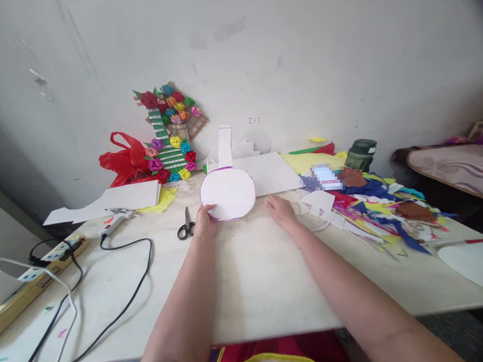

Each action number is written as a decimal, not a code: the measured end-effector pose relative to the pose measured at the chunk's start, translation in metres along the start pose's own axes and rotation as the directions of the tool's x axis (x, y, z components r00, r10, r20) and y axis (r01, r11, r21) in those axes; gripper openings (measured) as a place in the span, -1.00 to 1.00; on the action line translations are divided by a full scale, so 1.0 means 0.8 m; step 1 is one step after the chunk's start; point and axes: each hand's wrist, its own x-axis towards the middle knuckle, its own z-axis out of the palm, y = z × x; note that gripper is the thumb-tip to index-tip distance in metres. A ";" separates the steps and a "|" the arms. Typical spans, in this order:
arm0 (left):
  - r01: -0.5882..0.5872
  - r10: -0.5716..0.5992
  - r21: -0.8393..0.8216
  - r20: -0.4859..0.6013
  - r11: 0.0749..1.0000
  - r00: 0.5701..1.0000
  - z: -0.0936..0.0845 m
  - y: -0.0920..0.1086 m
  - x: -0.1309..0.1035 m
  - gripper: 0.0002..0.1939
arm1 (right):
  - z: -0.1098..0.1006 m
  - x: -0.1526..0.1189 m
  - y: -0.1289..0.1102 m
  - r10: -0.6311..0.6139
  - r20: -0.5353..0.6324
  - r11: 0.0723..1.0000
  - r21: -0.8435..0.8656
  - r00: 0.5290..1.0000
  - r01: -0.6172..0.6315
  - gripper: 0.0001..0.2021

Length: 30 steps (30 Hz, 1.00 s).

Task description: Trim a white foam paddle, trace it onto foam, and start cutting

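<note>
A rounded white card cutout [227, 193] with a purple edge is held up over the table. My left hand [206, 219] is closed on its lower left edge, thumb on the front face. A narrow white card strip [224, 147] rises above the cutout's top; whether the two are joined I cannot tell. To the right, my right hand [281, 211] reaches toward the front edge of a large white sheet [271, 174], its fingers loosely stretched and apparently holding nothing. Black-handled scissors [186, 227] lie just left of my left hand.
At left are a glue gun [116, 222], its black cord, a power strip [47, 267] and white sheets [131, 196]. Paper flowers [172, 136] and a red bag [125, 157] stand behind. Colourful scraps [389, 211], a phone [327, 177] and a dark green bottle [360, 154] occupy the right.
</note>
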 end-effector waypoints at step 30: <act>0.025 -0.012 -0.045 0.267 0.999 0.964 -0.008 0.026 -0.003 -0.64 | -0.017 -0.011 -0.014 -0.099 0.288 0.473 0.856 0.952 -0.210 -0.61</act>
